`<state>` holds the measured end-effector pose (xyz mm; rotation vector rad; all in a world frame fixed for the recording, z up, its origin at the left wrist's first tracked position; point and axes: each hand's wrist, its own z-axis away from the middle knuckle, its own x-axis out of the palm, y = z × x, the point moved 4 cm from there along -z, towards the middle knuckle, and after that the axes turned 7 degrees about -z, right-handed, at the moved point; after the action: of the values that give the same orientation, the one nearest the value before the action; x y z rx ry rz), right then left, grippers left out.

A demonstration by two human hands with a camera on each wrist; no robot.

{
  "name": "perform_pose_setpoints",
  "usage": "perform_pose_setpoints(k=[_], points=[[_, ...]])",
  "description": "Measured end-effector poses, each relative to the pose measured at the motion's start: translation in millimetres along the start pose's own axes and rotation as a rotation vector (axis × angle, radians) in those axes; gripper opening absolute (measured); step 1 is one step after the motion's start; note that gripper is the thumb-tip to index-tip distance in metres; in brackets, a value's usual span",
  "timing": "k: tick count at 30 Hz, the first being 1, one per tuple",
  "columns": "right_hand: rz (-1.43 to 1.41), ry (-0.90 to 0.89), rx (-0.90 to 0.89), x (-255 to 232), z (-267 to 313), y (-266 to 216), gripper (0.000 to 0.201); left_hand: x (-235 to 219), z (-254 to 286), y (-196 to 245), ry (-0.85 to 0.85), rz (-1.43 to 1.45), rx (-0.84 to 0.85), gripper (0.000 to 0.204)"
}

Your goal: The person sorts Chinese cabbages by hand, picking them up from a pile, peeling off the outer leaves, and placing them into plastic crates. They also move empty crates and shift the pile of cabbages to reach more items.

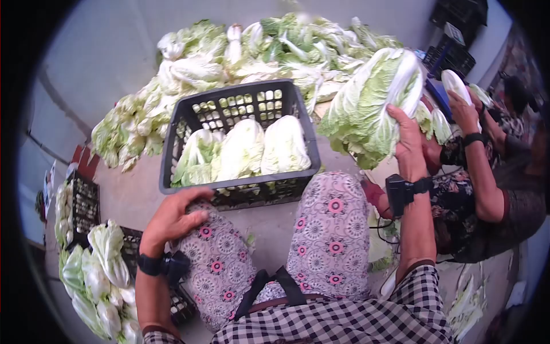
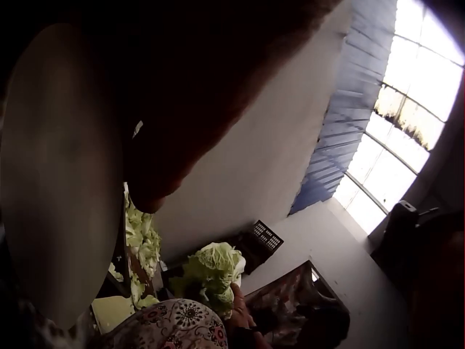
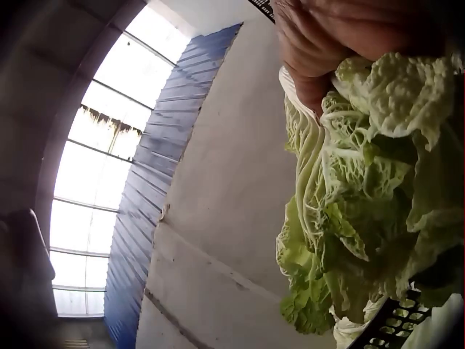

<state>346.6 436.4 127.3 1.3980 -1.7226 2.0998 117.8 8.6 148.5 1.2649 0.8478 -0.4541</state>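
My right hand (image 1: 408,135) grips a large leafy cabbage (image 1: 375,100) by its side, raised right of the black crate (image 1: 246,186). In the right wrist view the fingers (image 3: 309,51) press on the pale stalks of the cabbage (image 3: 363,189), its loose green leaves hanging. Three trimmed cabbages (image 1: 240,150) lie side by side in the crate. My left hand (image 1: 175,218) rests at my knee beside the crate's near left corner, fingers loosely bent and holding nothing. It appears dark and close in the left wrist view.
Behind the crate lies a long heap of cabbages and leaves (image 1: 275,51). More cabbages (image 1: 103,281) and a dark crate (image 1: 85,209) are at the left. A person at the right holds a pale cabbage (image 1: 456,92). Loose leaves (image 1: 467,298) lie on the floor at lower right.
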Motion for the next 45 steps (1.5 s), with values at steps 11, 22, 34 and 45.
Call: perform_pose_setpoints(k=[11, 22, 34, 45], points=[[0.054, 0.474, 0.24, -162, 43, 89, 0.045, 1, -6, -2, 0.127, 0.314, -0.179, 0.046], [0.307, 0.482, 0.109, -176, -19, 52, 0.054, 7, -21, -4, 0.102, 0.303, -0.203, 0.045], [0.798, 0.143, 0.259, -71, -20, 62, 0.042, 6, -17, -9, 0.074, 0.371, -0.168, 0.048], [1.101, -0.625, 0.385, 111, -10, 119, 0.05, -30, 1, -93, 0.297, -0.103, -0.213, 0.042]])
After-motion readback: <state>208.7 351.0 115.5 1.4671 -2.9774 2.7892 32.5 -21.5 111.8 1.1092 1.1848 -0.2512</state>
